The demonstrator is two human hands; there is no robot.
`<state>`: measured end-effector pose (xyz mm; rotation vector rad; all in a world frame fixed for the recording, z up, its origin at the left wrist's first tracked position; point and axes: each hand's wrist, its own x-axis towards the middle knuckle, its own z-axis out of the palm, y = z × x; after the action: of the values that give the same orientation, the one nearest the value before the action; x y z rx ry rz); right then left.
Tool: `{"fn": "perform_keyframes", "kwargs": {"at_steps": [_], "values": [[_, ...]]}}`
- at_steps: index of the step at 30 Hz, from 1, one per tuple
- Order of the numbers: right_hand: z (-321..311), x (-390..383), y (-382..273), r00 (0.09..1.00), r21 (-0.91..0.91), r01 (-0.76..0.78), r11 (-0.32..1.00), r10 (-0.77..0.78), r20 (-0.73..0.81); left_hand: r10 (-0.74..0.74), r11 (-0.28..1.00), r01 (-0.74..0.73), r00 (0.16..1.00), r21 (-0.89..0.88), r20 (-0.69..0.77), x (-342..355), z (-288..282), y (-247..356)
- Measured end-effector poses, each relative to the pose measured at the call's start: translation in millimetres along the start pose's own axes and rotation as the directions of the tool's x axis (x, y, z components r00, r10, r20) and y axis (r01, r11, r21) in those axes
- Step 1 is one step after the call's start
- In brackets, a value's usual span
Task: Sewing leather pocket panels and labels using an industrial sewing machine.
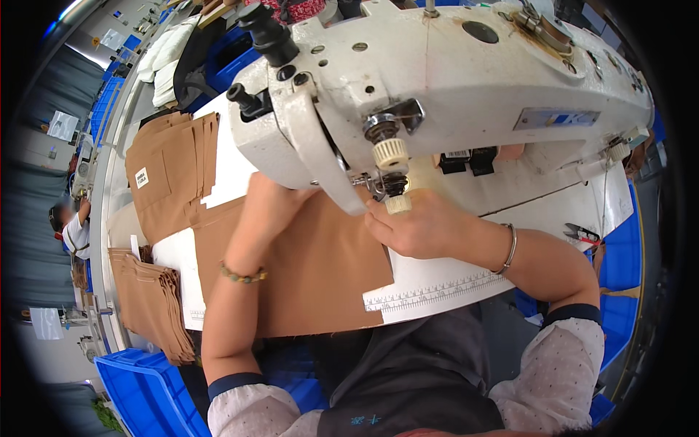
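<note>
While the white sewing machine (437, 80) is standing over the worktop (419, 268), the left grip (280, 200) is reaching in behind its head and the right grip (416, 229) is sitting just beside a cream dial (399, 204). The machine is hiding the left fingertips, so whether that grip is pinching anything I cannot tell. The right fingers are bending inward above the cloth's right part; whether they are closing on its edge is, in fairness, also hard to tell. The brown cloth (320, 269) is lying flat beneath and between both grips, spreading toward the person and running to the worktop's near edge.

Left of the left grip, a stack of brown pieces (196, 156) is resting farther off, its top one showing a pocket, while a brown bundle (149, 291) is lying nearer the person. A printed ruler (437, 293) is running below the right grip. Well to the right of that grip, snips (582, 234) are lying near the worktop's edge, and a blue bin (628, 251) is standing beyond them.
</note>
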<state>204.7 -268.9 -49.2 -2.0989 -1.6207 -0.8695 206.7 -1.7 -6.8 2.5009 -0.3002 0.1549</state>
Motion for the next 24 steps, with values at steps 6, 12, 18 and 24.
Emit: {"fn": "perform_keyframes", "kwargs": {"at_steps": [6,12,18,24], "values": [[-17,-5,-19,0.976,0.112,0.138,0.984,-0.155,0.155,-0.261,0.960,0.277,0.935,-0.036,0.240,-21,-84,-68],[-14,-6,-23,0.968,0.069,0.161,0.985,-0.171,0.185,-0.398,0.905,0.418,0.898,-0.080,0.187,-23,-87,-90],[-40,-6,-19,0.981,0.026,0.032,0.999,-0.036,0.191,-0.261,0.916,0.274,0.962,0.292,-0.081,-35,-70,-50],[-76,-30,29,0.901,-0.437,-0.418,0.796,0.425,-0.088,-0.039,0.900,0.095,0.989,0.425,-0.140,-73,-55,29]]}}
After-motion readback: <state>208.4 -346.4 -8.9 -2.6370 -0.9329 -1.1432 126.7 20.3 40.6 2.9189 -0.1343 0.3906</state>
